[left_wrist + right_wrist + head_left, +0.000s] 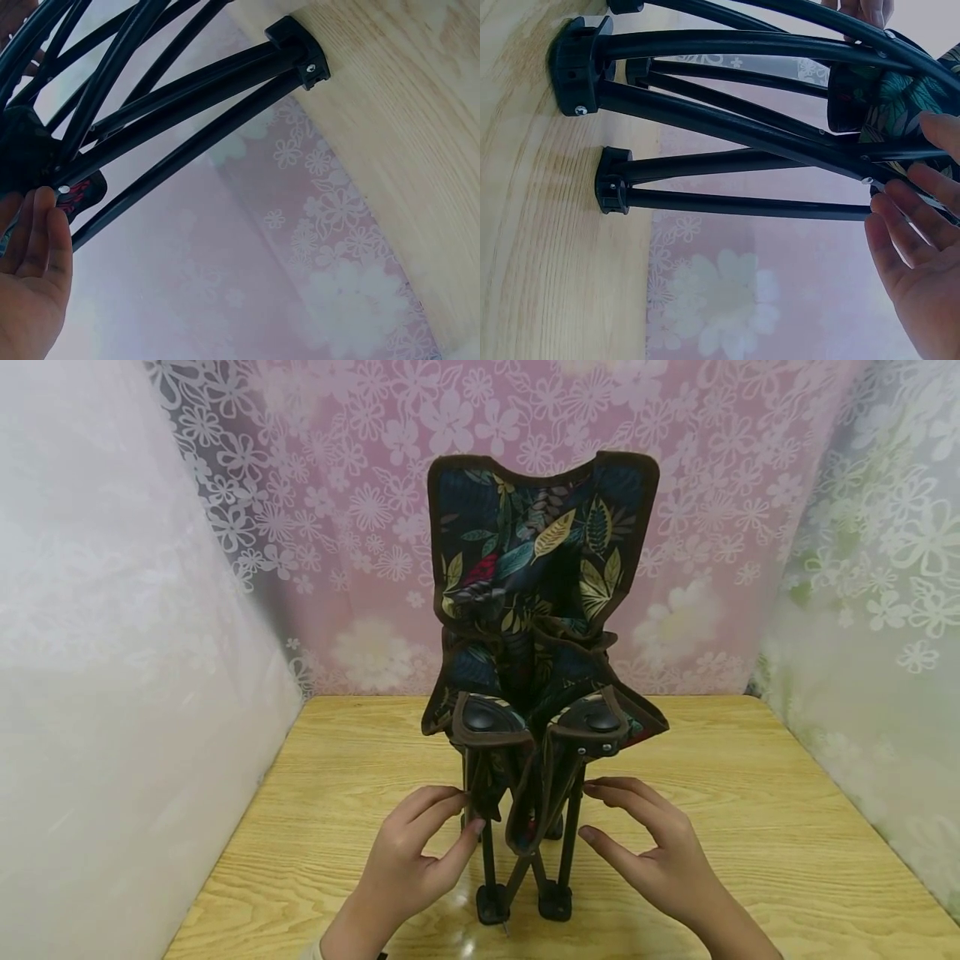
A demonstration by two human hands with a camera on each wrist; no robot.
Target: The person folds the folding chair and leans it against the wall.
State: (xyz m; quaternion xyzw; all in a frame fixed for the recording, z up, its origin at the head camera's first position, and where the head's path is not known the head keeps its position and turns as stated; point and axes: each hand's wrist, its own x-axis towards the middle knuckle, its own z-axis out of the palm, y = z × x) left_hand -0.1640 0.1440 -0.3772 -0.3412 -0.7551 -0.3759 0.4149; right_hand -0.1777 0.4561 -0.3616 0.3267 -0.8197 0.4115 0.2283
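Observation:
A partly folded camping chair (536,552) with dark leaf-print fabric and brown edging stands upright in the head view. Its black tube legs (727,124) cross close together and end in black plastic feet (555,902). My left hand (420,839) is at the chair's left side, fingers lightly bent, fingertips right at the front left leg and hanging fabric. On the other side my right hand (652,835) has thumb and fingers spread apart, fingertips close to the front right leg (572,827). Neither hand wraps round a tube. Bunched seat fabric hides much of the frame's upper part.
The chair stands on a wood-grain table (360,743). Behind it hangs a pink flower-patterned sheet (360,543). A whitish sheet (120,693) borders the left side, and a pale flowered one (885,610) borders the right.

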